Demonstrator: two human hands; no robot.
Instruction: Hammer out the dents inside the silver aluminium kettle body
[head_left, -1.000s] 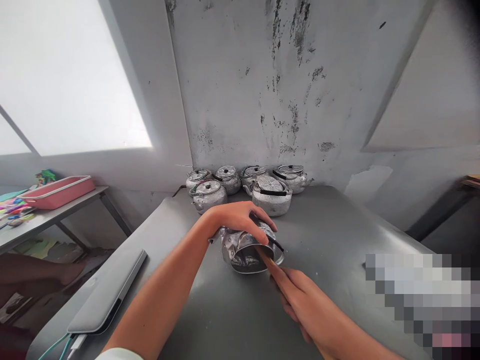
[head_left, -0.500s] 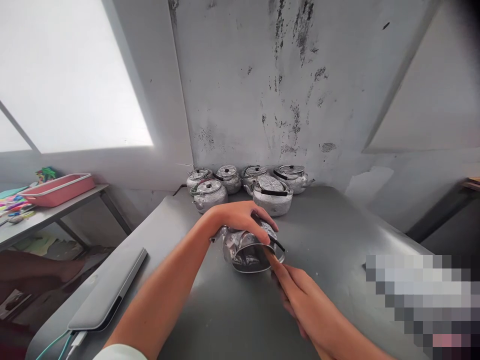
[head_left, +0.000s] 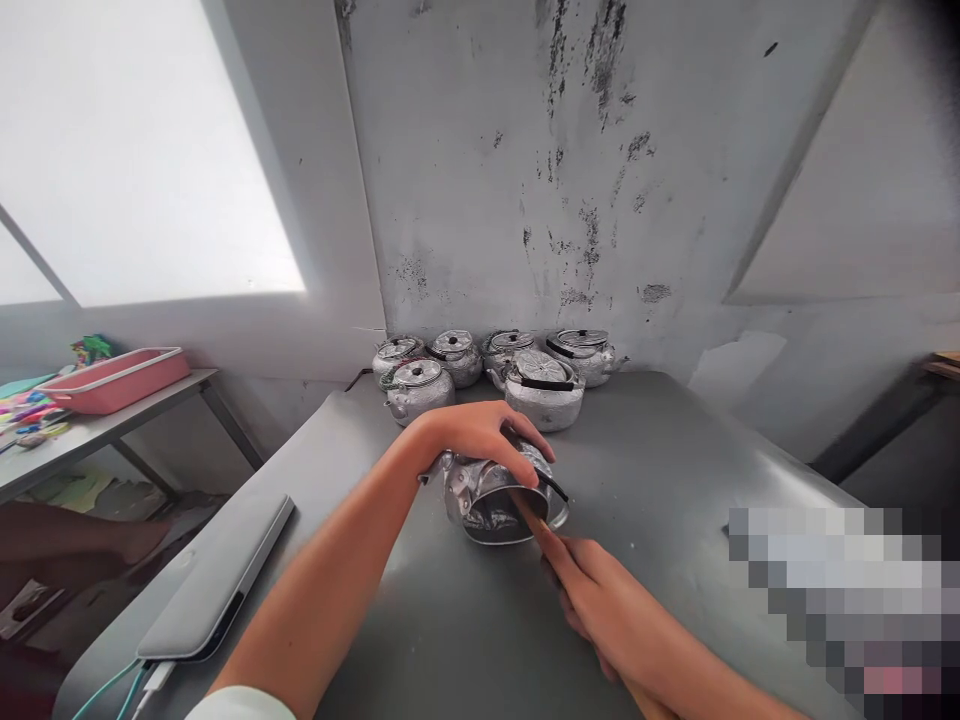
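A dented silver kettle (head_left: 456,492) lies tipped on the grey table, its round opening facing me and its spout to the left. My left hand (head_left: 499,440) is closed over the top of the kettle, fingers wrapped round its far side by the black handle (head_left: 553,486). In my right hand (head_left: 589,580) is a wooden stick (head_left: 530,514), whose far end reaches into the kettle's opening. The tip of the stick is hidden inside.
Several silver kettles (head_left: 544,405) with lids stand at the back against the stained wall. A grey power bank (head_left: 214,590) with cables lies at the left edge. Further left, a pink tray (head_left: 120,385) sits on another table. A blurred-out patch covers the right side.
My right hand and the stick have shifted slightly, and more of the stick shows inside the opening, slanting further left. My left hand and the kettle stay nearly in place.
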